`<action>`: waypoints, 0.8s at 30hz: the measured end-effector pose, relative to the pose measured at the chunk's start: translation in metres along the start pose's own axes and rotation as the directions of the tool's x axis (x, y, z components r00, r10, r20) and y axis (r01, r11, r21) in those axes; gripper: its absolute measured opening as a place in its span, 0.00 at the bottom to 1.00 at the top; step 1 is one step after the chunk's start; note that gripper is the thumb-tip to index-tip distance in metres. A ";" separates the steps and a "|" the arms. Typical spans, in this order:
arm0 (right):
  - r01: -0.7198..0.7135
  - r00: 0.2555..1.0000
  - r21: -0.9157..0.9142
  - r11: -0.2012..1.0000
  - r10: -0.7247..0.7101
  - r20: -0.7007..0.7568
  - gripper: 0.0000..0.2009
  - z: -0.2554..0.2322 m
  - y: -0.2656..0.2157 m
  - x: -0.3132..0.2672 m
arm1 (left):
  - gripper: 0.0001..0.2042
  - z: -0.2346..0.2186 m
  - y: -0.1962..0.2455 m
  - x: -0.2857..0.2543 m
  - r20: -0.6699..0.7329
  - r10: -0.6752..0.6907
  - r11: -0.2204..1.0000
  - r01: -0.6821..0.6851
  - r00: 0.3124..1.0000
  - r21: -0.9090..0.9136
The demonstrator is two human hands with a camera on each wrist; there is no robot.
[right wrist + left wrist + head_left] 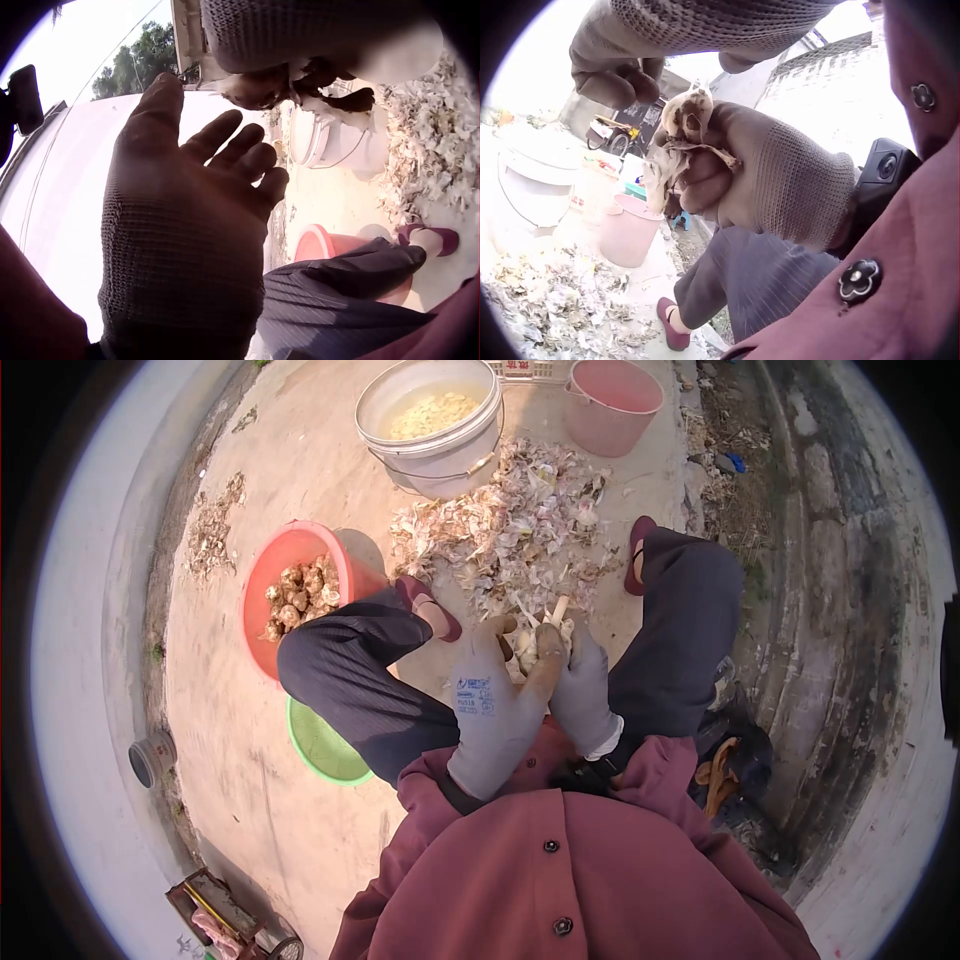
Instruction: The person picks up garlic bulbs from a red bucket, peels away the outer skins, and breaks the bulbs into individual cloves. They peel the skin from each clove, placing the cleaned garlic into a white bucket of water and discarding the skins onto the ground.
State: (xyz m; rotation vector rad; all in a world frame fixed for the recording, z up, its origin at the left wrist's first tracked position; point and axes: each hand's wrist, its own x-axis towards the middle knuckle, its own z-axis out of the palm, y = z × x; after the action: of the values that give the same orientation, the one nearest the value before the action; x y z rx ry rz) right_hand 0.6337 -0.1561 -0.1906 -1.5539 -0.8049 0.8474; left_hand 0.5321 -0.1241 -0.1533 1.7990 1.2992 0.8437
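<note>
My right hand [580, 685], in a grey knit glove, grips a partly peeled garlic bulb [686, 118] with loose papery skin [664, 176] hanging from it. In the head view a pale, stem-like piece [560, 610] sticks up beside the right thumb. Close by is my left hand [191, 195], also gloved, its thumb apart and its fingers loosely bent, with nothing visible between them in the right wrist view. Both hands are together over the lap. Below them on the ground spreads a heap of garlic skins [510, 525].
Beyond the skins stand a white bucket [435, 475] with peeled cloves in liquid and a pink bucket [610, 420]. By the left knee is a red basin [262, 575] of whole garlic bulbs [300, 600]. A green basin [325, 745] lies partly behind the left leg.
</note>
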 end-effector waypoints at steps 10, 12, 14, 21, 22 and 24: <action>0.552 0.790 -0.700 0.453 -0.553 0.265 0.14 -0.013 0.012 -0.009 | 0.15 0.017 -0.020 -0.009 -0.007 0.434 0.834 -0.399 0.901 0.381; 0.552 0.802 -0.695 0.460 -0.520 0.293 0.15 -0.012 0.009 -0.012 | 0.13 0.016 -0.021 -0.014 -0.081 0.486 0.779 -0.390 0.870 0.491; 0.562 0.802 -0.694 0.451 -0.503 0.323 0.16 -0.011 0.004 -0.008 | 0.10 0.011 -0.018 -0.009 -0.066 0.376 0.880 -0.334 0.924 0.337; 0.146 0.981 -0.285 0.947 -0.103 0.163 0.09 0.000 -0.022 -0.007 | 0.11 -0.005 0.003 -0.004 -0.095 -0.103 0.954 0.071 0.990 -0.292; -0.003 0.987 -0.045 0.999 0.010 0.160 0.08 0.003 -0.026 0.000 | 0.11 -0.005 0.001 -0.001 -0.105 -0.101 0.952 0.065 0.989 -0.300; 0.071 0.988 -0.084 0.994 -0.059 0.142 0.11 0.007 -0.018 0.001 | 0.08 -0.003 -0.010 0.003 -0.079 -0.233 0.829 0.155 0.969 -0.538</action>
State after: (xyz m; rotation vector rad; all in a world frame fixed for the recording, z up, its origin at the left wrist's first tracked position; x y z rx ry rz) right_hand 0.6278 -0.1496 -0.1735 -1.5503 -1.0010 0.8896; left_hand 0.5256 -0.1185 -0.1597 1.1670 1.1642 1.1019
